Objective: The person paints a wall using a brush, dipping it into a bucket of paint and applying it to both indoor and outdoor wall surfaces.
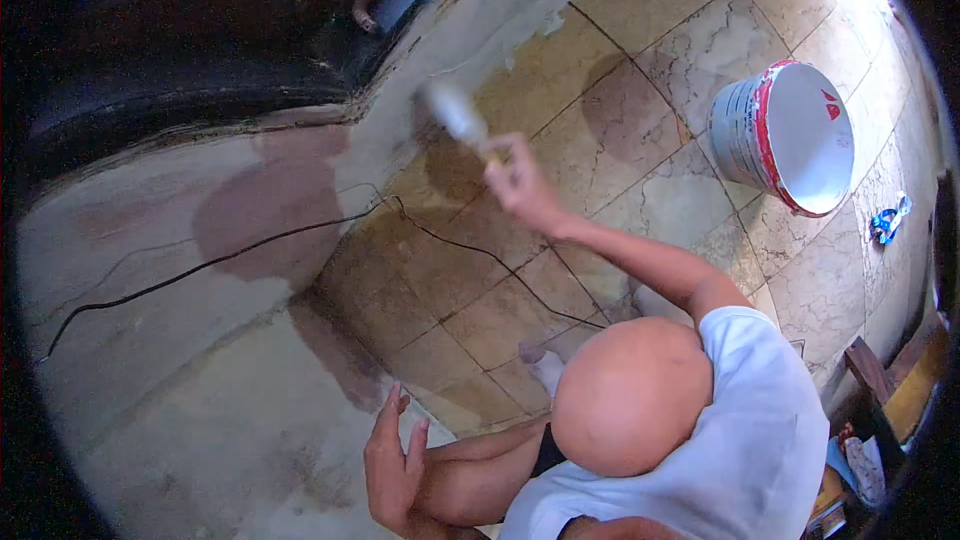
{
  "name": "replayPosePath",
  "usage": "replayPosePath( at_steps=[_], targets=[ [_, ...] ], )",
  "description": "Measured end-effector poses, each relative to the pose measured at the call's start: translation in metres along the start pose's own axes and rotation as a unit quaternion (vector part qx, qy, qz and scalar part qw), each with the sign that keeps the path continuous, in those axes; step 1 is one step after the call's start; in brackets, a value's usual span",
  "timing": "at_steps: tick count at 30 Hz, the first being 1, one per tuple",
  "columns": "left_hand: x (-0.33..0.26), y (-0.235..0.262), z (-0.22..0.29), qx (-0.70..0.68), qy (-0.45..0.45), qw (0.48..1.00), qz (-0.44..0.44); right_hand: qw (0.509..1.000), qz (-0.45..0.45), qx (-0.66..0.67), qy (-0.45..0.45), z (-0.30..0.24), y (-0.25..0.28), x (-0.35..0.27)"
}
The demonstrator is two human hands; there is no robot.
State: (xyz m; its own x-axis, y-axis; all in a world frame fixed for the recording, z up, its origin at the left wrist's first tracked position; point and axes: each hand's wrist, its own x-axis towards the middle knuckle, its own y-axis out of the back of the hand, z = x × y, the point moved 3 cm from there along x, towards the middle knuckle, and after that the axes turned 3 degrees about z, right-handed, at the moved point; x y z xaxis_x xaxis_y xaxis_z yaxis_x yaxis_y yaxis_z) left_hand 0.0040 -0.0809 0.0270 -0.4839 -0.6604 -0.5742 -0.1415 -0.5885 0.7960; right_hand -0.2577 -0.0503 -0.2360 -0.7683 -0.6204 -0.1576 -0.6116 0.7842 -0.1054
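Observation:
My right hand [522, 185] is closed around the handle of a brush [458, 115], its arm stretched out far ahead of me. The brush's pale head is smeared by motion and points at the base of the wall, beside a whitish-grey strip [490, 35] coating the wall's foot and floor edge; whether it touches cannot be made out. The handle looks yellowish between the fingers. My left hand [393, 462] holds nothing, thumb and fingers apart, beside my bare leg [480, 480]. A large round area of bare skin covers the floor and part of the legs.
On the marble-like tiles [690, 200] to the right stands a white bucket [740, 135] with a red rim. A crumpled blue wrapper [888, 220] lies beyond it. A thin black cable [215, 258] crosses from wall to floor. Wooden boards [915, 380] and clutter sit at lower right.

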Motion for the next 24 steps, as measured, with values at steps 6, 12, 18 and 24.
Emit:
replayPosePath(
  at_steps=[6,12,18,24],
  targets=[
    [0.002,-0.001,0.0,-0.001,0.002,1.0,-0.008,0.955,0.286,-0.002,0.085,0.0,0.085,0.103],
    [0.005,-0.004,0.002,0.01,-0.003,1.0,-0.01,0.951,0.183,-0.143,0.203,0.039,-0.014,0.064],
    [0.004,-0.003,-0.001,-0.005,0.0,1.0,-0.002,0.995,-0.059,-0.064,0.049,0.0,-0.021,-0.004],
    [0.0,-0.003,-0.002,-0.002,0.011,1.0,-0.009,0.956,0.257,0.072,0.122,-0.035,0.086,0.088]
  ],
)
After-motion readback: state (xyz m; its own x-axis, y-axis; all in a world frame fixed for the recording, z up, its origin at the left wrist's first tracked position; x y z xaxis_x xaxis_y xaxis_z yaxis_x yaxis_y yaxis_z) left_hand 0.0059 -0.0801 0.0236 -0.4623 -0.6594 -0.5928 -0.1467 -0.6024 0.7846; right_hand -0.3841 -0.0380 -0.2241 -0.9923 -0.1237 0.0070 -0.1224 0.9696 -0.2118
